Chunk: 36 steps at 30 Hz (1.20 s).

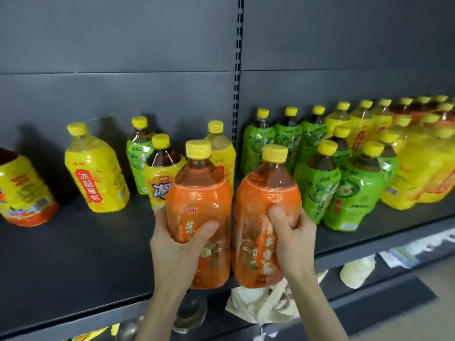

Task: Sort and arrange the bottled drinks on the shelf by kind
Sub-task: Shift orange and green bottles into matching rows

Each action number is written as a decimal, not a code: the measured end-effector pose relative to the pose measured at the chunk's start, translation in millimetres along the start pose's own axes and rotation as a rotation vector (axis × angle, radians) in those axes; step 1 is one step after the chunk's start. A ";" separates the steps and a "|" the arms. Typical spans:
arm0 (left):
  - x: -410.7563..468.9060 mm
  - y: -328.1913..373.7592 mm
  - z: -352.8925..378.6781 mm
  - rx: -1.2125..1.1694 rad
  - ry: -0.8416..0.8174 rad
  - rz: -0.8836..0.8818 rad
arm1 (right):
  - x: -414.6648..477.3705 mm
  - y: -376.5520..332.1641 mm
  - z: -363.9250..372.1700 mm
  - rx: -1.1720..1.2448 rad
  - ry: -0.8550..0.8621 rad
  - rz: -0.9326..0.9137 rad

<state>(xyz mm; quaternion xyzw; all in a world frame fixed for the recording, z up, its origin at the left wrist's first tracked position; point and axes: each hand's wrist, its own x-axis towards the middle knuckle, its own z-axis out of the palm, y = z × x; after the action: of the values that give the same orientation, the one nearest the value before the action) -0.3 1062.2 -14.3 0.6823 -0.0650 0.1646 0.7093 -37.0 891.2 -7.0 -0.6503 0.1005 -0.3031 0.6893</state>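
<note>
My left hand (178, 252) grips an orange-labelled bottle (200, 193) with a yellow cap. My right hand (291, 239) grips a second orange-labelled bottle (267, 198) just beside it. Both bottles are upright over the front of the dark shelf (73, 262). Behind them stand a yellow iced-tea bottle (160, 173), a green-labelled bottle (138, 153) and a yellow pear-drink bottle (221, 148). Further left stands another yellow pear-drink bottle (96, 168). To the right, green-labelled bottles (317, 183) stand in rows, then yellow-labelled ones (423, 168).
A yellow and orange bottle (22, 190) is cut off by the left edge. A slotted upright (237, 70) divides the grey back panel. Below the shelf edge lie a cloth bag (263, 303) and glass jars (189, 316). Bare shelf lies at front left.
</note>
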 end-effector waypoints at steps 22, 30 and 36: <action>-233.0 46.9 362.0 -0.056 -0.377 -0.103 | -1.3 -65.2 -433.7 -0.135 0.461 0.030; -210.5 33.2 498.7 -0.094 -0.394 -0.067 | 98.9 -50.4 -519.2 -0.132 0.468 0.000; -178.4 17.9 604.7 -0.084 -0.374 -0.061 | 200.6 -37.4 -574.1 -0.174 0.460 -0.014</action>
<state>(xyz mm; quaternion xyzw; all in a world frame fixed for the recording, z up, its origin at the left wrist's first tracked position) -93.3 438.4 -17.4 0.6723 -0.1818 0.0107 0.7175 -194.0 302.5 3.1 -0.6216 0.2760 -0.4383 0.5877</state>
